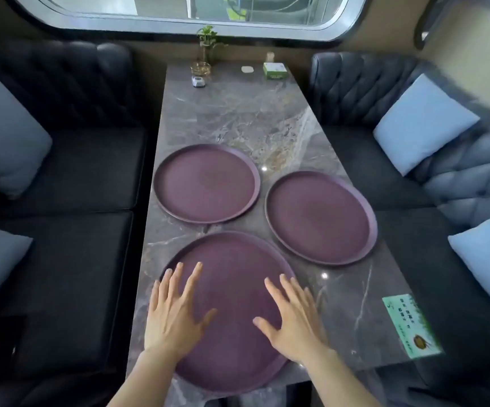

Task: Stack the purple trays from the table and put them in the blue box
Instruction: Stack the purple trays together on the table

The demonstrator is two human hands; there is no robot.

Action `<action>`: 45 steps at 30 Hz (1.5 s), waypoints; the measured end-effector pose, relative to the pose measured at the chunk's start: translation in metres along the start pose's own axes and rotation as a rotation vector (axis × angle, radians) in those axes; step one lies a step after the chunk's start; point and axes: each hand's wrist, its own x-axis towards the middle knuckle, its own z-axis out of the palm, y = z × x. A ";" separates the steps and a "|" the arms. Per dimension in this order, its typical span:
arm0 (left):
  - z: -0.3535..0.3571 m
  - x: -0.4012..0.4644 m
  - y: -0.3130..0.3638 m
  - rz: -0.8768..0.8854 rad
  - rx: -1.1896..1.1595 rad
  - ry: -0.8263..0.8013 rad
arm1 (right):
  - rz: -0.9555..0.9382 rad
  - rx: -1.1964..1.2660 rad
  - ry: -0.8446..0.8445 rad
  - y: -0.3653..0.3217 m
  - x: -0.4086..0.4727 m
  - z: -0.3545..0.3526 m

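Note:
Three round purple trays lie flat on a grey marble table (238, 113). The nearest tray (232, 277) sits at the table's front edge. My left hand (173, 315) hovers over its left side and my right hand (293, 318) over its right side, both palm down with fingers spread and nothing held. A second tray (207, 183) lies further back on the left. The third tray (321, 217) lies to the right, close to the table's right edge. No blue box is in view.
Dark tufted sofas flank the table, with pale blue cushions (423, 121) on them. At the far end stand a small plant in a glass (207, 44), a green box (274, 70) and small items. A green card (411, 326) lies at the near right corner.

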 end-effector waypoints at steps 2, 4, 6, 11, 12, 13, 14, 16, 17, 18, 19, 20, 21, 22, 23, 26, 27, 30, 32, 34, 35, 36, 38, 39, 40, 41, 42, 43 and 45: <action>0.011 -0.004 -0.004 0.009 0.026 -0.142 | 0.007 -0.003 -0.119 0.006 -0.006 0.011; 0.024 -0.011 -0.010 0.002 0.051 -0.205 | 0.051 -0.042 -0.160 0.016 -0.015 0.023; 0.033 -0.016 -0.008 0.017 0.059 -0.267 | 0.055 -0.079 -0.172 0.023 -0.019 0.029; 0.046 -0.014 0.002 0.057 0.079 -0.372 | 0.061 -0.093 -0.126 0.037 -0.017 0.029; 0.046 -0.014 0.007 0.068 0.073 -0.381 | 0.076 -0.088 -0.126 0.038 -0.015 0.028; 0.046 -0.012 0.012 0.077 0.089 -0.387 | 0.085 -0.077 -0.122 0.041 -0.012 0.027; 0.044 -0.009 0.017 0.083 0.108 -0.373 | 0.090 -0.048 -0.112 0.043 -0.010 0.025; 0.040 0.002 0.026 0.088 0.093 -0.273 | 0.114 0.056 -0.054 0.047 -0.003 0.019; 0.038 0.010 0.030 0.107 0.097 -0.198 | 0.126 0.133 0.021 0.050 0.002 0.013; 0.034 0.022 0.036 0.094 0.090 -0.158 | 0.147 0.216 0.117 0.054 0.009 0.006; 0.028 0.037 0.043 0.048 0.060 -0.146 | 0.186 0.300 0.223 0.060 0.016 -0.003; 0.022 0.053 0.052 -0.010 0.004 -0.160 | 0.253 0.356 0.312 0.070 0.026 -0.012; 0.017 0.070 0.062 -0.054 -0.072 -0.159 | 0.333 0.381 0.369 0.082 0.036 -0.023; 0.013 0.087 0.074 -0.087 -0.162 -0.136 | 0.413 0.389 0.390 0.097 0.047 -0.035; 0.010 0.105 0.086 -0.114 -0.248 -0.121 | 0.477 0.403 0.394 0.114 0.059 -0.045; 0.004 0.162 0.123 -0.173 -0.440 -0.160 | 0.708 0.560 0.353 0.169 0.096 -0.074; 0.004 0.180 0.133 -0.195 -0.493 -0.184 | 0.782 0.663 0.331 0.187 0.109 -0.080; 0.011 0.231 0.156 -0.265 -0.570 -0.230 | 0.896 0.798 0.231 0.234 0.142 -0.091; 0.020 0.257 0.167 -0.324 -0.594 -0.236 | 0.905 0.766 0.194 0.255 0.163 -0.096; 0.032 0.276 0.176 -0.378 -0.609 -0.241 | 0.915 0.700 0.211 0.268 0.183 -0.099; 0.037 0.283 0.179 -0.401 -0.609 -0.243 | 0.918 0.685 0.225 0.272 0.193 -0.099; 0.043 0.289 0.182 -0.422 -0.604 -0.243 | 0.917 0.690 0.239 0.275 0.202 -0.099; 0.053 0.297 0.187 -0.463 -0.585 -0.231 | 0.904 0.727 0.274 0.275 0.216 -0.097; 0.057 0.300 0.188 -0.479 -0.585 -0.216 | 0.905 0.742 0.298 0.275 0.222 -0.096; 0.059 0.303 0.190 -0.496 -0.596 -0.200 | 0.916 0.754 0.325 0.274 0.227 -0.094; 0.060 0.306 0.191 -0.515 -0.616 -0.187 | 0.934 0.765 0.350 0.274 0.230 -0.093; 0.061 0.307 0.192 -0.535 -0.637 -0.177 | 0.957 0.775 0.369 0.275 0.232 -0.092; 0.060 0.308 0.192 -0.550 -0.658 -0.169 | 0.980 0.783 0.380 0.275 0.233 -0.092; 0.056 0.306 0.191 -0.559 -0.683 -0.147 | 1.024 0.794 0.398 0.276 0.231 -0.095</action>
